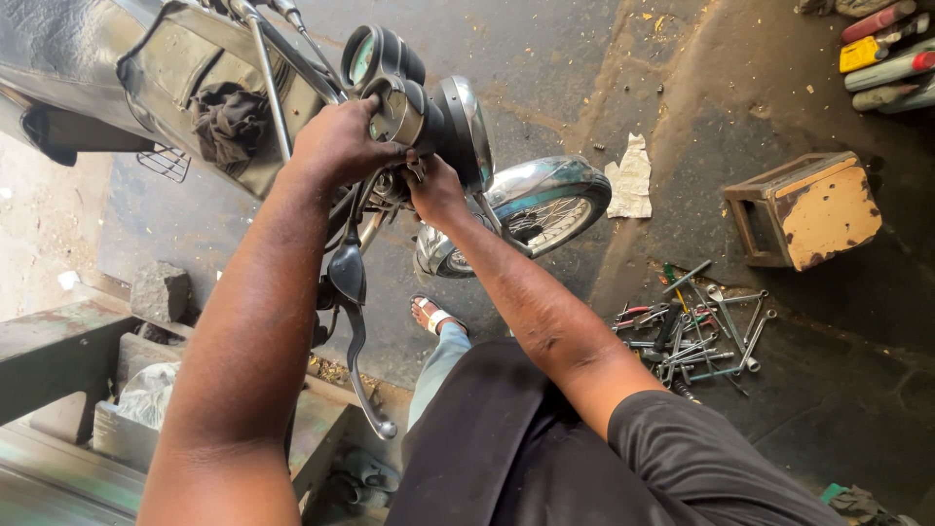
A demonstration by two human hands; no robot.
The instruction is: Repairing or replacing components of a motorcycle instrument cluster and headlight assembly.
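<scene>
Head cam looking down: left hand is wrapped around the motorcycle's gauge cluster up at 12 o'clock, right hand pinching a small fitting just under it beside the headlight, spanners piled on the floor at 4 o'clock.

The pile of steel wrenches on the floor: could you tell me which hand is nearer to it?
Right. The right hand is at the motorcycle's round chrome headlamp; the left hand is beyond it; both are well above the wrenches.
</scene>
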